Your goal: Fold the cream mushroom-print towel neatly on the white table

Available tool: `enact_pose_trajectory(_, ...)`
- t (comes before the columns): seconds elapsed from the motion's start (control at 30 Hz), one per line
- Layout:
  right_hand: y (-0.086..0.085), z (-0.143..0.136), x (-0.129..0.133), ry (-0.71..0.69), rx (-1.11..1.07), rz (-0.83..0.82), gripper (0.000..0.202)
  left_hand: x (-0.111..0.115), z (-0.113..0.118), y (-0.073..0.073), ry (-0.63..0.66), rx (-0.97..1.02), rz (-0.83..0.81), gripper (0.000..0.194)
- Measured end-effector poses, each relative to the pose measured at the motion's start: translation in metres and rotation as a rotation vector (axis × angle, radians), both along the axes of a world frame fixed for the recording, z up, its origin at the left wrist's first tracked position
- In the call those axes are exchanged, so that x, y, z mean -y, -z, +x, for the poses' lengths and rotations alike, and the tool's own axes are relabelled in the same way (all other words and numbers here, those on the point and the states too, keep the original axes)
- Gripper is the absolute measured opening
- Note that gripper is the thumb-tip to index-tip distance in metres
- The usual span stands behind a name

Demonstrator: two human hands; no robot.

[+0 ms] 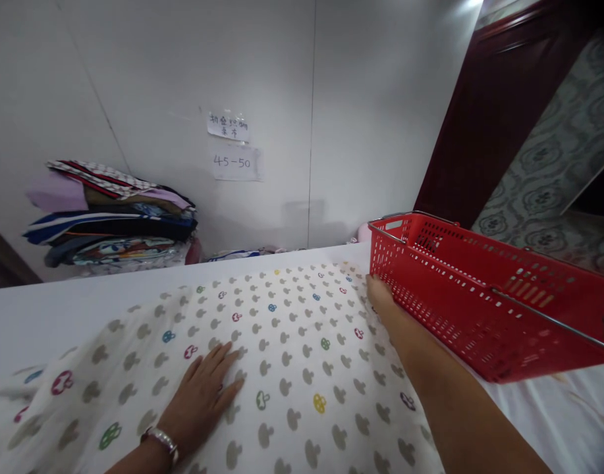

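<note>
A white cloth (302,352) printed with grey and coloured mushrooms lies spread over the table, slightly rumpled toward the left. My left hand (203,392), with a bracelet at the wrist, rests palm down on it, fingers stretched out and holding nothing. Far forward, my right hand (379,295) is at the cloth's right edge, close beside a red plastic basket (430,283). The fingers of that hand are hidden and smeared, so whether they grip the edge cannot be made out.
On the left at the back, a tall stack of folded clothes (116,220) stands near the wall. Two paper notes (236,163) are stuck to the grey wall. The white table (15,313) ends before the wall, and a dark red door (499,99) is at the right.
</note>
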State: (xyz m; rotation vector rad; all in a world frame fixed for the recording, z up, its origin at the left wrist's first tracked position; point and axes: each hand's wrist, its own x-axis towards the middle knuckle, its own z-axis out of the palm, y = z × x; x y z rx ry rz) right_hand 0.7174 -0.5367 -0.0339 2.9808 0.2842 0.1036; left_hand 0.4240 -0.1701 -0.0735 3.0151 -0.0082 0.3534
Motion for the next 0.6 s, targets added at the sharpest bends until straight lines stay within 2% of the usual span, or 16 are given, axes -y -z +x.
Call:
enact_pose_trajectory(0.2,-0.001,-0.007,0.004,-0.034,0.059,-0.005,0.033,-0.008,0.003,0.006,0.000,-0.010,-0.016,0.051)
enact_pose_trajectory(0.33,-0.003,-0.013,-0.013,-0.191,0.085,0.049,0.032,-0.029,0.007,0.012,-0.015,0.010,0.036,0.046)
enact_pose_trajectory(0.43,0.001,-0.011,-0.026,-0.293,0.057,0.100,0.041,-0.043,0.005,0.016,-0.088,0.032,0.120,0.049)
enact_pose_trajectory(0.5,0.006,-0.005,-0.029,-0.273,0.009,0.140,0.053,-0.046,0.002,0.016,-0.126,0.001,0.134,0.053)
enact_pose_trajectory(0.6,0.013,0.006,-0.025,-0.164,-0.100,0.250,0.063,-0.038,-0.002,0.008,-0.149,-0.065,0.094,0.057)
